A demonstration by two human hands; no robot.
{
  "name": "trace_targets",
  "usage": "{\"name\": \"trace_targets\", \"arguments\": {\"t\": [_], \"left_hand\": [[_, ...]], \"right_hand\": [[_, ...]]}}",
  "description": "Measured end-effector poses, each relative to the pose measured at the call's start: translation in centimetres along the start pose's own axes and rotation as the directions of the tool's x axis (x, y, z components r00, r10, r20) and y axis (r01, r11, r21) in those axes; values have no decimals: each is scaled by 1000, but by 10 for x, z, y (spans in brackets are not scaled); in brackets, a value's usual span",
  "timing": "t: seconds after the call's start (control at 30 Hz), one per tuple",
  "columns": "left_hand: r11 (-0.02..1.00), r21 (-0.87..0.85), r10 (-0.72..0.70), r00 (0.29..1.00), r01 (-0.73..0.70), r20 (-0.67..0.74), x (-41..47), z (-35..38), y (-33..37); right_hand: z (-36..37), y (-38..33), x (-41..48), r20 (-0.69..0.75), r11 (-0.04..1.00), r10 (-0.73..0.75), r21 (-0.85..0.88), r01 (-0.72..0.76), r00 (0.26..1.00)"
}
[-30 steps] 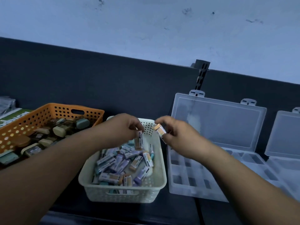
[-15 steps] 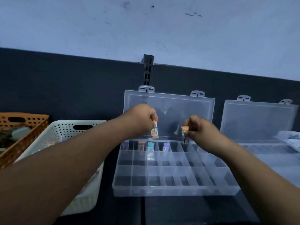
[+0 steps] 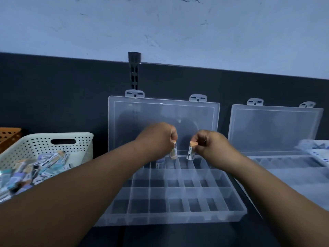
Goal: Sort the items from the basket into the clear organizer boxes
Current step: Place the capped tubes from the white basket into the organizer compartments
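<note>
My left hand [image 3: 158, 138] pinches a small orange-capped vial [image 3: 173, 150] by its top, upright over the back row of the clear organizer box [image 3: 178, 216]. Beside it my right hand [image 3: 210, 143] pinches a second orange-capped vial [image 3: 190, 151], tilted slightly, above the neighbouring back-row compartment. Both vial bottoms hang at about the level of the box's back rim. Another vial [image 3: 159, 164] stands in a back-row compartment, partly hidden by my left forearm. The white perforated basket [image 3: 74, 141] at the left holds several more vials.
The organizer's lid [image 3: 195, 114] leans open against the dark back panel. A second open clear organizer box [image 3: 277, 157] sits at the right, with a patterned object [image 3: 315, 147] on its far right side. An orange basket corner [image 3: 10, 134] shows at the left edge.
Both hands carried their vials from over the white basket to the organizer and have lowered them toward its back row. The view swung right, so the baskets slid left.
</note>
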State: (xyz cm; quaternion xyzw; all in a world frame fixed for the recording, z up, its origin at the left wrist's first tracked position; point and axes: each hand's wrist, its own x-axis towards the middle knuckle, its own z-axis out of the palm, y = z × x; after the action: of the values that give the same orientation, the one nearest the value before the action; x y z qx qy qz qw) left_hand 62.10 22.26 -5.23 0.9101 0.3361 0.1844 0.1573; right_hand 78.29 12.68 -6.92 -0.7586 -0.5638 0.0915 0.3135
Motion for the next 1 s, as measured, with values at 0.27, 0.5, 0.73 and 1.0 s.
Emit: {"name": "trace_targets", "arguments": {"t": [0.27, 0.5, 0.73, 1.0], "left_hand": [[947, 311, 55, 993, -86, 109, 5, 37, 7], [950, 311, -19, 986, -34, 166, 2, 46, -3], [973, 231, -54, 982, 11, 180, -5, 37, -5], [993, 77, -94, 991, 87, 96, -25, -19, -31]], "right_hand": [[15, 9, -5, 159, 993, 8, -118, 11, 987], [22, 16, -5, 223, 987, 26, -162, 10, 974], [19, 12, -5, 206, 981, 31, -192, 10, 978], [9, -42, -3, 87, 973, -69, -216, 86, 994]]}}
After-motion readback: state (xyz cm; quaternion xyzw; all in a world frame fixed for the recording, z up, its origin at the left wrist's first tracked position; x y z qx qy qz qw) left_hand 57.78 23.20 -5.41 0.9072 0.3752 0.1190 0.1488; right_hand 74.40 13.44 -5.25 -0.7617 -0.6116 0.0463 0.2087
